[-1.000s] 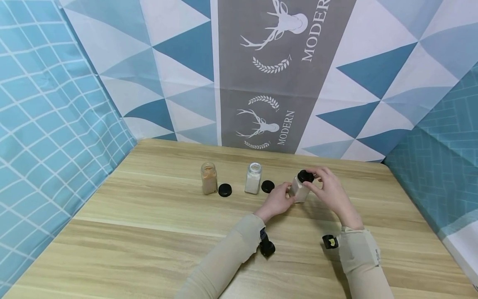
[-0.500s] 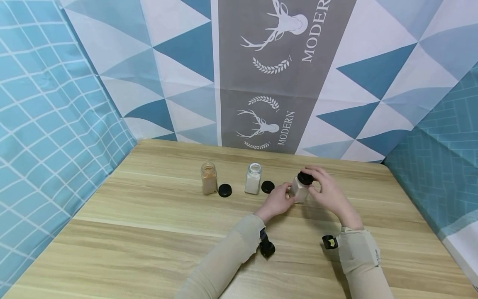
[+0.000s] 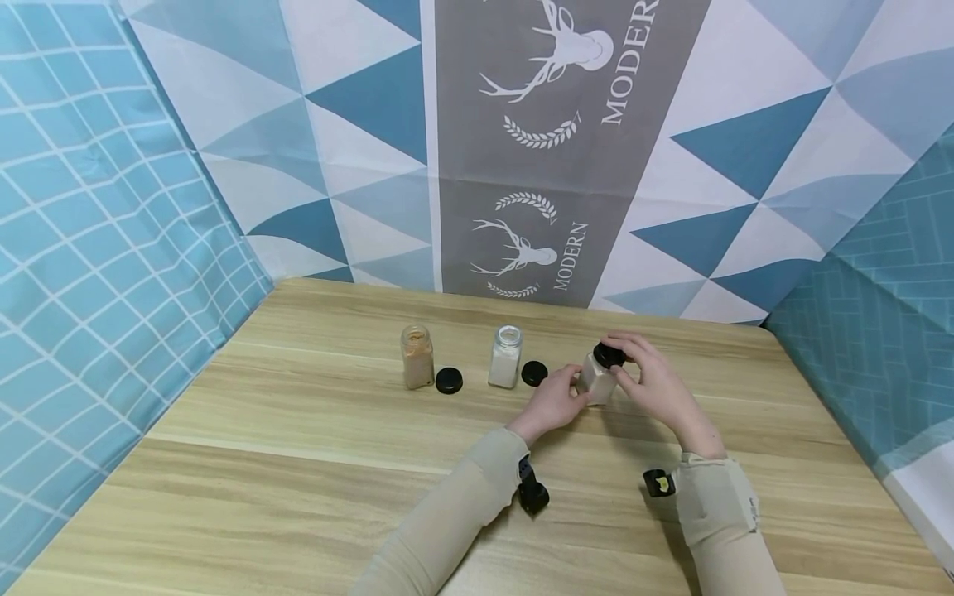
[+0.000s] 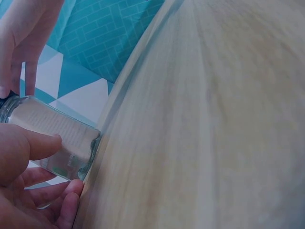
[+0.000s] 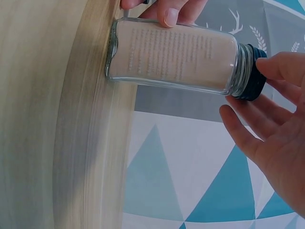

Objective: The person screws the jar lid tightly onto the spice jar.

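Pale wood tabletop [image 3: 298,488] carries the jar [image 3: 599,384], towards your right. Keep your left hand [image 3: 553,403] pinching its glass steadily; your right hand's [image 3: 654,381] grip pinches the black lid [image 3: 609,356], so likely best turned level. Compared with a second ago, your right hand reaches further over it.

Printed sheets [image 3: 514,161] backing a table [image 3: 298,463] suggest a booth.
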A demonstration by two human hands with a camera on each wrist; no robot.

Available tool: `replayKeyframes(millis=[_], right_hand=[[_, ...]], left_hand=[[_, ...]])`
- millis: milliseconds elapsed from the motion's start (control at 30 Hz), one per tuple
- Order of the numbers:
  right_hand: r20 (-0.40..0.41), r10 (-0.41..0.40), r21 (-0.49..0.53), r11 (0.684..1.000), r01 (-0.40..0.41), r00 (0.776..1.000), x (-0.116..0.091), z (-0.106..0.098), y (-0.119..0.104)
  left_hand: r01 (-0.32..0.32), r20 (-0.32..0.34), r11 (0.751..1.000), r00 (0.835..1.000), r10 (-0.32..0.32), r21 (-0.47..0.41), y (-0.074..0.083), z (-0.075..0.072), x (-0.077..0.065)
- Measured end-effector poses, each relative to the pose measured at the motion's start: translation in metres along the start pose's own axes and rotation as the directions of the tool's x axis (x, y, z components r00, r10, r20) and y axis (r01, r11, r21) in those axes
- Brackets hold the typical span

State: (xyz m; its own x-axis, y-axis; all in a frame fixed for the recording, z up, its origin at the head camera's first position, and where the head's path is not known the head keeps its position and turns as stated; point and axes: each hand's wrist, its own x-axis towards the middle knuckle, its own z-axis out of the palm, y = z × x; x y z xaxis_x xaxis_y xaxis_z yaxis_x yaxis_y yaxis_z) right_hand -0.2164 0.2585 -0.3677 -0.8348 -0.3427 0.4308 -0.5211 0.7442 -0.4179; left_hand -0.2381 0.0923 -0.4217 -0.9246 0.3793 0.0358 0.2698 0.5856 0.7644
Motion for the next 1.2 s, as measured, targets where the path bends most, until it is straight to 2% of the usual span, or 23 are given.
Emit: replayKeyframes(millis=[467,800,1200], right_hand=[[-0.026,-0.012,-0.028,1.0,0.011,1.0,-0.0005,-0.0002,0.0012],[-0.008,0.065,-0.034,0.997,-0.066,0.998,0.0002,0.0001,0.0005],[-0.061,0.087,-0.05,0.995,-0.09,0.994,0.0005,0.0029,-0.0004]], left_hand=[[0.0,0.002,1.0,1.0,0.0,-0.01,-0.0007,-0.0009,-0.0001],[-0.005,-0.005,1.0,1.0,0.005,-0.012,-0.0021,0.0002,-0.0001],[-0.016,-0.009,1.0,1.0,0.016,-0.001,-0.0027,0.0002,-0.0001]])
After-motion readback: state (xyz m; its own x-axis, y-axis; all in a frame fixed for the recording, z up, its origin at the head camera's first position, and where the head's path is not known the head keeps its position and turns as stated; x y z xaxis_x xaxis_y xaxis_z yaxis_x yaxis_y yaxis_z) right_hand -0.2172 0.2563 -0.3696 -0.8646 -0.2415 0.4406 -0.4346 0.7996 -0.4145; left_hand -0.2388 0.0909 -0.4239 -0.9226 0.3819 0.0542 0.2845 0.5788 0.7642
